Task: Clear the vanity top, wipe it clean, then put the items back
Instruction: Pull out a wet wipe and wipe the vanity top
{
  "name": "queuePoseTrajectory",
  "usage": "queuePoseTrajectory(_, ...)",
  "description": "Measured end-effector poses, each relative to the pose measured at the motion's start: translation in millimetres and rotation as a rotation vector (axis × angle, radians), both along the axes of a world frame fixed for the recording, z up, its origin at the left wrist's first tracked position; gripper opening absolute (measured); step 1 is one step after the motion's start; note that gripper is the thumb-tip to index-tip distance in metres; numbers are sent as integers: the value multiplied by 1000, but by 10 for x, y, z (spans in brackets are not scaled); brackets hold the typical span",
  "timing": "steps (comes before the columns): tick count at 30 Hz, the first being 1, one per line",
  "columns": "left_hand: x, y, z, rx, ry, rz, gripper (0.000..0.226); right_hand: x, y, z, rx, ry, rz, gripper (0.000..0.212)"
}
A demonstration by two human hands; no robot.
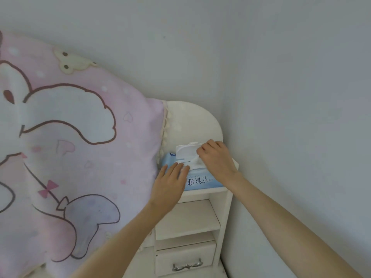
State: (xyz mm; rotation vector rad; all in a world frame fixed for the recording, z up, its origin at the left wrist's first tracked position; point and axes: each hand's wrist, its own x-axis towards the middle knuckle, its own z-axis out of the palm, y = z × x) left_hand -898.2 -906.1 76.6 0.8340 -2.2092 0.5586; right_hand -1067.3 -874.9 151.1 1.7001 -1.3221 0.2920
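Two hands at wipes pack (pixel 202 180): left hand (pixel 167 189) flat, right hand (pixel 215 157) pinching wipe (pixel 194 160).

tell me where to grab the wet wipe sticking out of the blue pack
Pinch the raised white wet wipe tuft at the opening of the blue soft wipe pack, from above on the right, as the right hand does. The white flip lid stands open behind, and the left hand steadies the pack.
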Motion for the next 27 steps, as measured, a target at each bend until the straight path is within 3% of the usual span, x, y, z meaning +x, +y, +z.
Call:
queuePoseTrajectory(4, 4, -9, 2, 5, -10, -2, 33, 5, -59, 126, -132, -100, -58, 25)
queuePoseTrajectory(9, 26, 34, -16, -2, -13, 24, 41, -40, -45, 386, -296, -279, 30, 9)
queuePoseTrajectory(15, 315, 194, -123, 66, 93, 44, 45, -104, 403, 579, -543, -510, 214, 17)
queuePoseTrajectory(18, 504, 380, -167, 116, 224, -18, 44, -41, 720, 624, -559, -649, 325, 22)
queuePoseTrajectory(22, 652, 774, -322, 191, 489, -141, 38, 96, 1138, 315, -342, -699, 451, 19)
queuePoseTrajectory(25, 687, 1097, -587, 343, 668, -191, 33, 182, 1300, -278, 21, -794, 466, 22)
queuePoseTrajectory(27, 676, 1276, -819, 499, 692, -245, 34, 247, 1363, -807, 262, -898, 442, 26)
